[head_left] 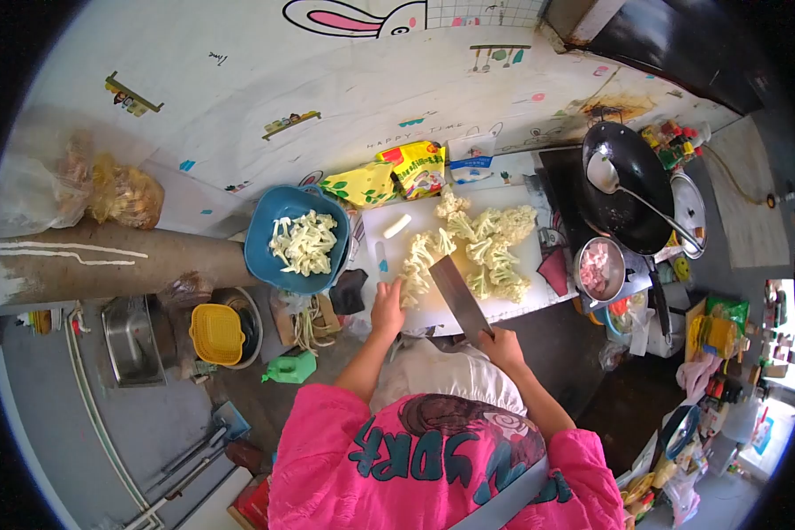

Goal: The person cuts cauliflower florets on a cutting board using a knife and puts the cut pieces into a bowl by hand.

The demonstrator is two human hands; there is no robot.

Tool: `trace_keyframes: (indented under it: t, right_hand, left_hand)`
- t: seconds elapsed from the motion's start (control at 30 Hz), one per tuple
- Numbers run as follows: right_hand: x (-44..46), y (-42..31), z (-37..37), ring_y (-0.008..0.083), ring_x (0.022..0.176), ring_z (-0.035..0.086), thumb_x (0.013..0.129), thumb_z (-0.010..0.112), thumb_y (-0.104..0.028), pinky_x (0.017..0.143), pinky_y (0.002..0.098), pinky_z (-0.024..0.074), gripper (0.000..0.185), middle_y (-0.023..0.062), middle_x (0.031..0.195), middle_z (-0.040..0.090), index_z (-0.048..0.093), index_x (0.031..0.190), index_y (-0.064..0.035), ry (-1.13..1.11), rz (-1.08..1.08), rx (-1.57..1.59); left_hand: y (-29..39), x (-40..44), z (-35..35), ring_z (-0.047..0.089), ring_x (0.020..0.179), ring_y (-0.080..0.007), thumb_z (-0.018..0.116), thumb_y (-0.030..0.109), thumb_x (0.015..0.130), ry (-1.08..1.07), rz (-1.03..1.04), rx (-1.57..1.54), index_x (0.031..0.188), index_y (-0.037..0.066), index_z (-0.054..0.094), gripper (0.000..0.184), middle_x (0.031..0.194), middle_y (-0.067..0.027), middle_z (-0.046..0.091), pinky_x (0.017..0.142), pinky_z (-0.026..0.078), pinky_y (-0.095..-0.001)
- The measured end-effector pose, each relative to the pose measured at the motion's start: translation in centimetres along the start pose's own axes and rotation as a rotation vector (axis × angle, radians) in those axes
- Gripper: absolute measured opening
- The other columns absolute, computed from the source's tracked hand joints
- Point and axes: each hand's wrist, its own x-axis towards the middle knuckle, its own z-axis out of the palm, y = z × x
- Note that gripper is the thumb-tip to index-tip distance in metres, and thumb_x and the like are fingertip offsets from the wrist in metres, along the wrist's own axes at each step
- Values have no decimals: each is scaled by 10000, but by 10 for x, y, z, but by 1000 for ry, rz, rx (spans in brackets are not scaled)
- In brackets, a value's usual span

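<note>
My right hand [501, 346] is wrapped round the handle of a cleaver [459, 296]. Its broad blade points up and left over the white cutting board [388, 250], among cut cauliflower [501, 238]. At the board's left front, my left hand [387, 306] grips the near edge of a cauliflower piece [418, 276]; the fingertips are partly hidden. A pale stem piece [397, 226] lies farther back on the board. To the left, a blue basin [262, 265] holds small cut florets [304, 242].
Yellow food packets [412, 168] stand behind the board. On the right are a black wok [627, 199] with a ladle [604, 174] in it, and a metal bowl of pinkish meat [599, 268]. A yellow basket [216, 334] and a sink [134, 340] are lower left.
</note>
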Motion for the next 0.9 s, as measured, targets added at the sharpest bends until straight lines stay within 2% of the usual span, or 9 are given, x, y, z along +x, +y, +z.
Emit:
trace_keyframes:
  t: [0.13, 0.23, 0.33, 0.43, 0.73, 0.83, 0.9]
  right_hand:
    - [2, 19, 7, 398, 745, 592, 801, 556, -308, 638, 429, 454, 343, 259, 748, 585, 612, 822, 29, 8, -3, -22]
    - [2, 21, 6, 401, 750, 586, 803, 551, -305, 649, 433, 456, 331, 254, 751, 587, 616, 813, 19, 4, 6, 5]
    - [2, 19, 4, 404, 752, 578, 802, 546, -297, 664, 442, 459, 312, 245, 759, 589, 621, 794, 6, 5, 34, -17]
    - [2, 21, 2, 408, 749, 575, 807, 541, -295, 662, 446, 457, 314, 249, 760, 588, 620, 796, 9, 3, 42, -18]
    - [4, 30, 4, 406, 758, 579, 812, 534, -291, 670, 451, 462, 310, 250, 762, 589, 625, 816, 5, 7, 52, -34]
    - [6, 30, 5, 403, 759, 581, 812, 533, -292, 673, 450, 465, 307, 247, 763, 590, 627, 823, 1, 10, 59, -36]
    - [6, 29, 5, 401, 757, 582, 812, 533, -292, 672, 449, 466, 306, 245, 763, 591, 627, 824, -1, 18, 57, -30]
  left_hand:
    - [1, 12, 0, 454, 1051, -357, 576, -31, 655, 45, 263, 289, 1308, 213, 383, 724, 1213, -162, 405, 707, 470, -391]
    - [10, 24, 2, 448, 1058, -376, 588, -17, 656, -102, 182, 442, 1353, 286, 319, 806, 1318, -170, 341, 691, 475, -392]
    - [20, 40, 7, 405, 1122, -394, 594, -24, 661, -266, 62, 515, 1394, 322, 180, 911, 1368, -162, 249, 750, 483, -403]
    - [28, 50, 7, 410, 1125, -382, 584, -12, 684, -403, 7, 530, 1401, 334, 146, 908, 1374, -160, 239, 766, 489, -399]
    - [25, 55, 22, 433, 1062, -424, 644, -19, 627, -401, -10, 411, 1365, 290, 239, 896, 1345, -201, 225, 764, 499, -394]
    - [30, 54, 21, 458, 1015, -347, 569, 21, 720, -417, -46, 454, 1341, 345, 272, 761, 1337, -158, 261, 733, 508, -384]
    - [32, 53, 19, 478, 975, -342, 558, 29, 734, -377, -27, 444, 1316, 332, 320, 698, 1292, -159, 299, 723, 506, -392]
